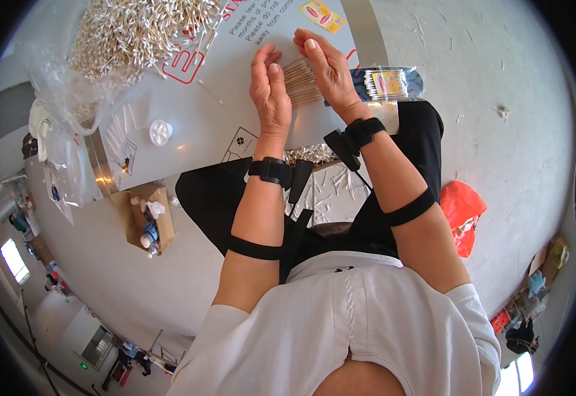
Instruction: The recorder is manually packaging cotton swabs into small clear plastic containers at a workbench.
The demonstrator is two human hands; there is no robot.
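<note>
A bundle of wooden-stick cotton swabs (302, 83) lies between my two hands on the grey printed board of the table (215, 112). My left hand (271, 92) is cupped along its left side, thumb up and fingers slightly curled. From the right, my right hand (331, 71) closes in on the bundle, its fingers bent over the far end. The swab tips are partly hidden by my fingers. Close by my right wrist sits a clear packet of cotton swabs (385, 84) with a yellow label.
A big heap of loose cotton swabs (133, 36) fills the far left, beside clear plastic bags (60, 86). A small round white container (160, 132) stands nearer. Yellow label cards (322, 16) lie at the far edge. On the floor are an open cardboard box (134, 221) and a red bag (461, 214).
</note>
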